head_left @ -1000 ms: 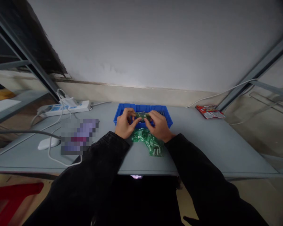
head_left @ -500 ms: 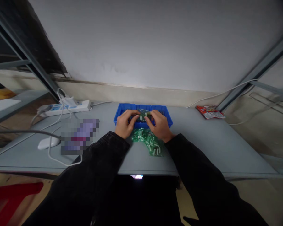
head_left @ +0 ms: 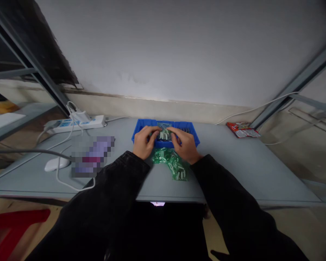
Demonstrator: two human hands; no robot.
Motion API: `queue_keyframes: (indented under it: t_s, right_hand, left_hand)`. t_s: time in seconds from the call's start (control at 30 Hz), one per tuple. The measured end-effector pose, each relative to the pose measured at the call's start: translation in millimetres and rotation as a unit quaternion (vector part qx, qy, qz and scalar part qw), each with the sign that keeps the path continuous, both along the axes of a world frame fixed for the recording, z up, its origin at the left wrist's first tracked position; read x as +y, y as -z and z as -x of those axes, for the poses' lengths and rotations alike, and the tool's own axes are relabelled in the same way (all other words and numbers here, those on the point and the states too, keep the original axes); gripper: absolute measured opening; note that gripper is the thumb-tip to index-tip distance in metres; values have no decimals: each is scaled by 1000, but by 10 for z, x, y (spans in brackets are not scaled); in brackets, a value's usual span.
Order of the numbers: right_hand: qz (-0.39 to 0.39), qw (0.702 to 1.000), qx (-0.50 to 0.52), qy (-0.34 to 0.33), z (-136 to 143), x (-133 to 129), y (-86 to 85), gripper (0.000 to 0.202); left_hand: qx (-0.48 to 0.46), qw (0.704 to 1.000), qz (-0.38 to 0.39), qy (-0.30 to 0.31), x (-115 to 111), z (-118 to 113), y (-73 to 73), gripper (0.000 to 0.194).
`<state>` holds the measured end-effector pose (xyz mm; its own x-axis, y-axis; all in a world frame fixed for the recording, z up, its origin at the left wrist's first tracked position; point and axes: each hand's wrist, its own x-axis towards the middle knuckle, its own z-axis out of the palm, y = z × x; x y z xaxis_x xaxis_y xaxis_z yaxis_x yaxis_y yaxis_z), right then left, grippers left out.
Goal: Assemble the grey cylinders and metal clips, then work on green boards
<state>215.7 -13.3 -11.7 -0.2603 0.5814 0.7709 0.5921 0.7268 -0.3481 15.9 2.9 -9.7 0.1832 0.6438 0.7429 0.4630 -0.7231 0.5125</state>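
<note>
A small clear plastic bag (head_left: 163, 135) with several pale little cylinders inside is between my hands, over the middle compartment of a blue divided bin (head_left: 165, 144). My left hand (head_left: 143, 143) pinches its left edge with thumb and index finger. At its right side is my right hand (head_left: 187, 145), closed on the bag, the index finger reaching across the upper edge. Just in front of the bin, green-tinted bags (head_left: 176, 166) of similar pale pieces lie on the table. Dark small pieces (head_left: 185, 129) show in the bin's right compartment; my left hand partly hides the left one.
On the left are a white power strip (head_left: 95, 122) with cables, a pixelated phone-like item (head_left: 93, 156) and a white rounded case (head_left: 57, 164). A red snack packet (head_left: 243, 129) lies at the back right. Metal posts (head_left: 277, 98) flank the grey table (head_left: 233, 166).
The bag between my hands now lies flatter and its pale pieces show more plainly. My right index finger has straightened across it. The green bags have not moved.
</note>
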Motion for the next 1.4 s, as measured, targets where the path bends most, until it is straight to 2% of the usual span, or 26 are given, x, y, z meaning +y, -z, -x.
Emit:
queue_keyframes:
  t_s: [0.13,0.37,0.53,0.67,0.8,1.0,1.2,1.4]
  right_hand:
    - [-9,1000,-4,-2,-19,29,21,43]
    - [-5,1000,-5,13,-8,59,49,33]
    - [4,1000,-4,9,-3,55,50,32]
    - [2,1000,-4,-3,14,41,32,23]
    - [2,1000,-17,-3,26,24,10,18]
    - [-4,999,-39,5,20,21,-5,21]
    - [-1,999,-35,10,22,0,-26,26]
    - [0,1000,-17,7,34,-15,-45,20]
  left_hand:
    - [15,1000,-11,15,22,15,9,27]
    - [12,1000,-9,27,47,17,38,30]
    - [18,999,-17,24,33,6,11,21]
    - [28,999,-28,-1,25,-3,1,12]
    - [0,999,-30,-16,32,-7,3,12]
    - [9,999,-33,14,35,-18,12,9]
    - [-51,998,20,-2,51,-29,85,23]
    - [0,1000,-18,0,31,-15,42,9]
